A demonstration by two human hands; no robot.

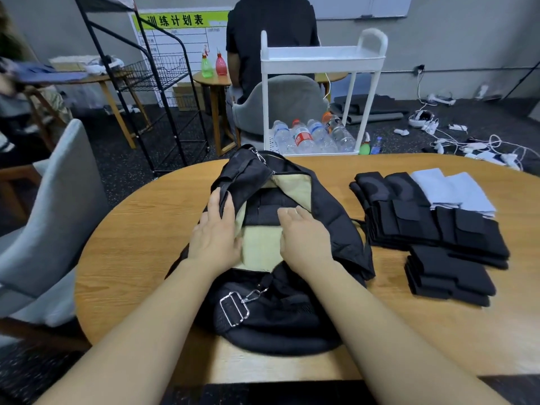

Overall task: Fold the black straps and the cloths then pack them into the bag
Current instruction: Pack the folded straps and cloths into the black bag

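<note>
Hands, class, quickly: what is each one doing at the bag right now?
Left hand: grips the edge of the black bag, holding it open.
Right hand: open, fingers straight, pressing black folded straps inside the bag.

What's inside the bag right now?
Black folded straps lie on the beige lining inside the open bag. The right hand covers part of them; deeper contents are hidden.

right hand (pixel 304 232) covers part of the black straps (pixel 271 209) inside the bag (pixel 336 229), count unreadable. left hand (pixel 214 232) fingertips tucked under bag's edge. person (pixel 271 39) behind cart (pixel 321 58): head cut off by top edge.
</note>
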